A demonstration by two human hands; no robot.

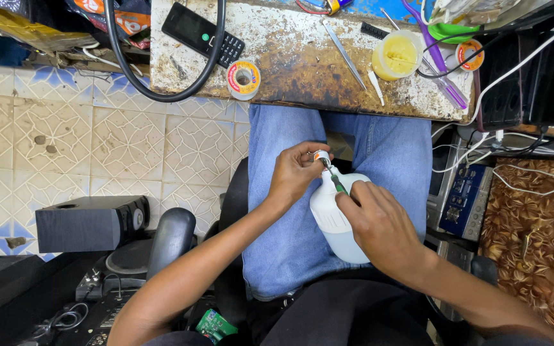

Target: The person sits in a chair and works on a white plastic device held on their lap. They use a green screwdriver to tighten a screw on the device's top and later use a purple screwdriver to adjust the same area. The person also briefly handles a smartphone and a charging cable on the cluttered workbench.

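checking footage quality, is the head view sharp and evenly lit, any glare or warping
Head view: sharp on the white plastic bulb and both hands, left hand, right hand; soft even light, faint shadows, no strong glare; wide-lens bending curves the worn wooden bench edge and the tiled floor.

On my bench [302,70]: phone [203,33] near left edge w/ black cable [161,95] looped round it, solder spool [243,78] at front edge, yellow paste tub [395,56] twd right, tweezers [344,54] mid.

Light blue denim jeans [290,211] worn on legs. Dark, possibly black, top [341,314] seen at waist. Both forearms bare, no sleeves, rings or watch seen.
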